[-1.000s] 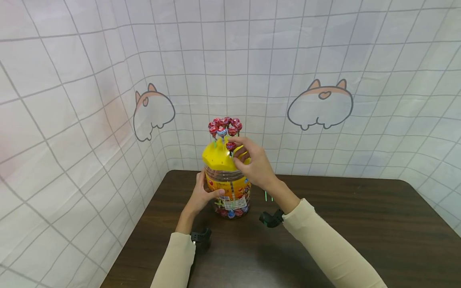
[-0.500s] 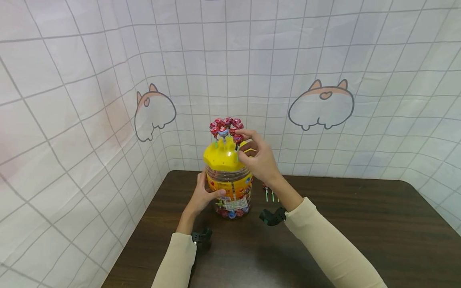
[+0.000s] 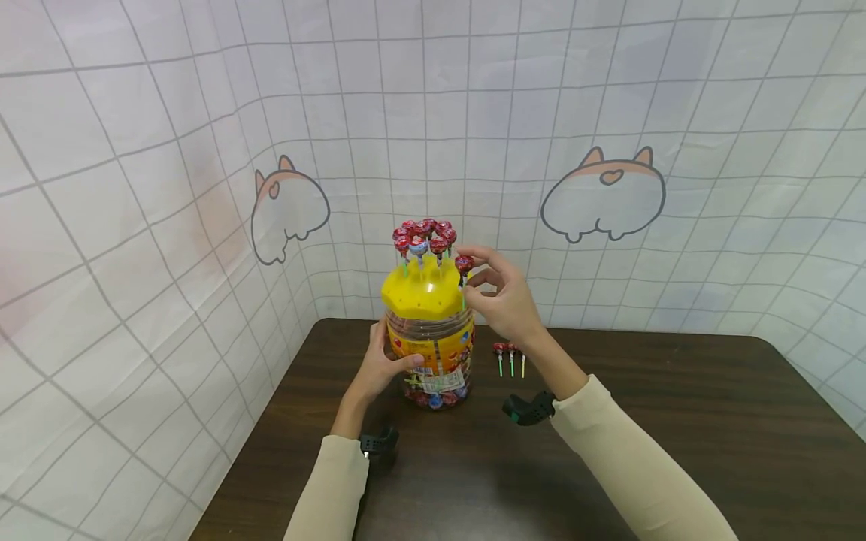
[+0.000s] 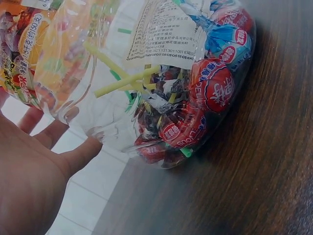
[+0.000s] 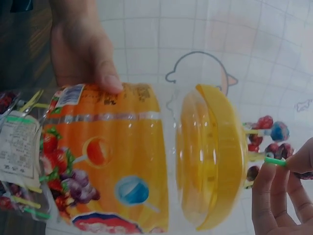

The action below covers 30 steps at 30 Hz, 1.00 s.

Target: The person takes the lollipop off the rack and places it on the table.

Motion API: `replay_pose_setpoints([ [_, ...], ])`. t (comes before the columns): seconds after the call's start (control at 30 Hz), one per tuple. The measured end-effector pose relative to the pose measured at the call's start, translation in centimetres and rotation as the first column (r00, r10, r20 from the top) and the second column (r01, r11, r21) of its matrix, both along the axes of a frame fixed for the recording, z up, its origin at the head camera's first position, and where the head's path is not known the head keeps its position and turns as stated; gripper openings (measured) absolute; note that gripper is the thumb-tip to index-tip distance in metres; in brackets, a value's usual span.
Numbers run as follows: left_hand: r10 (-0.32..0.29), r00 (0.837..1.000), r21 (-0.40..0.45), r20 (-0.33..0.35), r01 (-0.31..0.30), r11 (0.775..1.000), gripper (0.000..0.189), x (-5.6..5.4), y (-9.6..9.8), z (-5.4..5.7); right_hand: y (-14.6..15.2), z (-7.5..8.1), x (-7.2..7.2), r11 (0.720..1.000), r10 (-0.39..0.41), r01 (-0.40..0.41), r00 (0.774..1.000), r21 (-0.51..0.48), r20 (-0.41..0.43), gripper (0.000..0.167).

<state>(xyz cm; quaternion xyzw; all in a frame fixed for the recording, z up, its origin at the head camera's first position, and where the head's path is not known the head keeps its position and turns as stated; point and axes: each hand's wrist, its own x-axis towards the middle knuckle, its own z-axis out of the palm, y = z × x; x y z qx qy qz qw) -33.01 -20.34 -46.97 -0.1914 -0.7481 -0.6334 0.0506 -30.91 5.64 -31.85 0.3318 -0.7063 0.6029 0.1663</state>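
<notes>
A clear plastic candy jar (image 3: 433, 330) with an orange fruit label stands on the table, lollipops in its bottom. Its yellow lid (image 3: 422, 297) carries several upright lollipops (image 3: 418, 244), mostly red-wrapped, one blue, toward the back. My left hand (image 3: 379, 368) grips the jar's left side, thumb across the label. In the left wrist view its fingers lie along the clear wall (image 4: 93, 112). My right hand (image 3: 504, 297) pinches a red lollipop (image 3: 464, 264) with a green stick (image 5: 275, 161), held head up beside the lid's right edge.
Several loose lollipops (image 3: 512, 349) lie on the dark wooden table (image 3: 643, 421) right of the jar, under the right forearm. A white grid-patterned cloth (image 3: 501, 113) with cartoon drawings hangs behind and at the left.
My right hand has moved right with the lollipop, from over the front of the lid to its right edge. More of the loose lollipops shows. The left hand stays on the jar.
</notes>
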Motion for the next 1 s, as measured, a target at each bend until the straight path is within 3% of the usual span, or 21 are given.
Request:
replay_pose_setpoints([
  [0.5, 0.0, 1.0, 0.001, 0.003, 0.0, 1.0, 0.093, 0.1, 0.2, 0.3, 2.8, -2.0, -0.3, 0.999, -0.042, 0.038, 0.993, 0.037, 0.106, 0.055],
  [1.0, -0.003, 1.0, 0.01, 0.016, 0.003, 1.0, 0.093, 0.3, 0.2, 0.3, 5.3, -4.1, -0.9, 0.993, -0.109, 0.097, 0.97, 0.063, 0.218, 0.057],
])
